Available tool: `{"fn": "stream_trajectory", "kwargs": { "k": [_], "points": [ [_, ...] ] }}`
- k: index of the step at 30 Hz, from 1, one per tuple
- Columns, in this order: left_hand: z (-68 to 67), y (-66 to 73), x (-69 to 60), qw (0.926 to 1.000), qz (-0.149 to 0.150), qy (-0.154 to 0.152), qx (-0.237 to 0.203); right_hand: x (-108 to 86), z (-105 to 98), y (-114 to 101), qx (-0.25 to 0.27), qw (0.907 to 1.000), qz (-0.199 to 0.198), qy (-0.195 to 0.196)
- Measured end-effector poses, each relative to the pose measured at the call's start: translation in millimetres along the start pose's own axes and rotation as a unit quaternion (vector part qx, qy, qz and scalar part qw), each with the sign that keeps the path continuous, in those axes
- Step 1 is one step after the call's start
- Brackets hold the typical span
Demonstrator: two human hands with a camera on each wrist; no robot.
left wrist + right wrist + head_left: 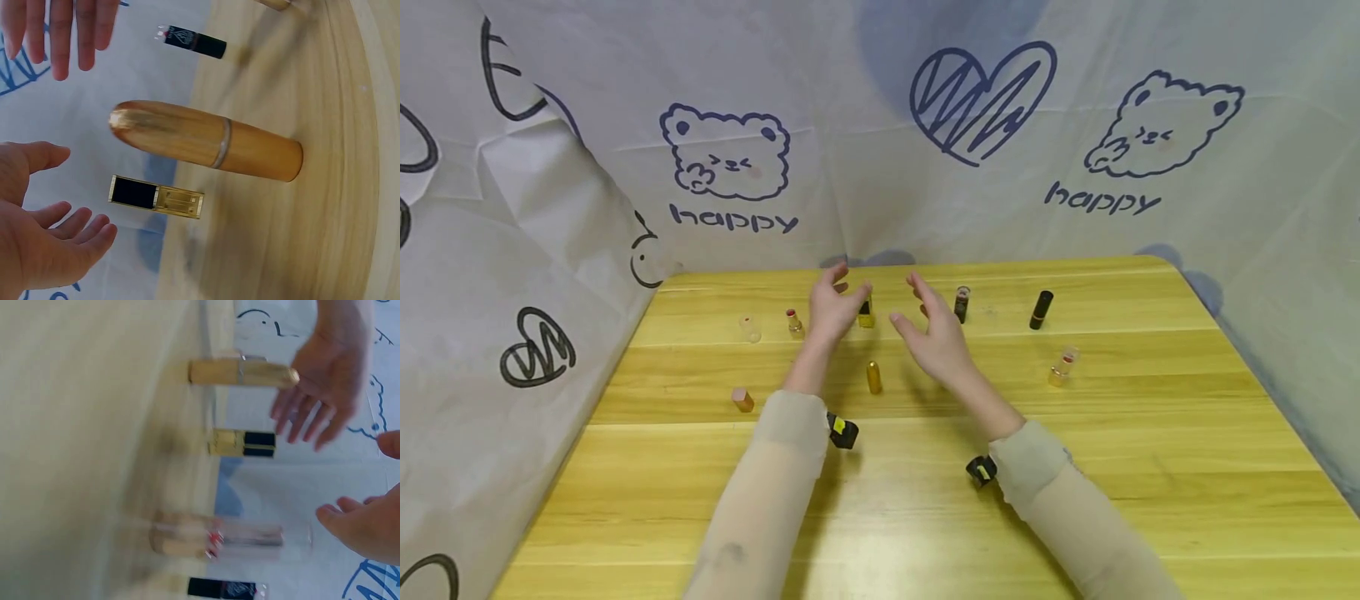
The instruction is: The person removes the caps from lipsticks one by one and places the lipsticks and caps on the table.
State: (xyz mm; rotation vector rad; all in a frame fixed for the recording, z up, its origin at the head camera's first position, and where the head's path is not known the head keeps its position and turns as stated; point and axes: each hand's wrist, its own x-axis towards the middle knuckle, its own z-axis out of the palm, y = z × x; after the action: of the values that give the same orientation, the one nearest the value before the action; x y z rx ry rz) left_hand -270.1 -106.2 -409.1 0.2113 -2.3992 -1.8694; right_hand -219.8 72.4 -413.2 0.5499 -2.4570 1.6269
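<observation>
Both hands hold nothing, raised over the back half of the table with palms facing and fingers loosely extended. My left hand (835, 310) is just left of a black and gold lipstick (866, 312), partly covering its top in the head view. My right hand (936, 337) is to its right, with a dark lipstick with a clear top (962, 305) beyond. Between the forearms and nearer stands a golden bullet-shaped tube (874, 377), large in the left wrist view (206, 140). No hand touches any tube.
At the left stand an open red lipstick (794, 323), a clear cap (750, 329) and a pink-gold piece (742, 400). At the right are a black tube (1041, 310) and a clear-topped lipstick (1063, 367). A drawn-on white cloth hangs behind the table (895, 517).
</observation>
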Motion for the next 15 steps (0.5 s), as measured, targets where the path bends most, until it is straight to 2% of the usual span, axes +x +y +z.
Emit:
{"fn": "stream_trajectory", "kwargs": {
  "k": [5,10,15],
  "points": [
    [4.9,-6.5,6.6,0.9997,-0.019,-0.008,0.013,20.3,-20,1,-0.036,0.9964,0.032,-0.070],
    [8.9,-11.7,11.6,0.9990,-0.032,-0.014,0.029,41.1,-35,4,-0.061,0.9850,0.067,-0.147],
    [11.5,-16.2,14.5,0.9979,-0.047,-0.024,0.037,55.8,-39,12,-0.059,0.9742,0.098,-0.195]
  ]
}}
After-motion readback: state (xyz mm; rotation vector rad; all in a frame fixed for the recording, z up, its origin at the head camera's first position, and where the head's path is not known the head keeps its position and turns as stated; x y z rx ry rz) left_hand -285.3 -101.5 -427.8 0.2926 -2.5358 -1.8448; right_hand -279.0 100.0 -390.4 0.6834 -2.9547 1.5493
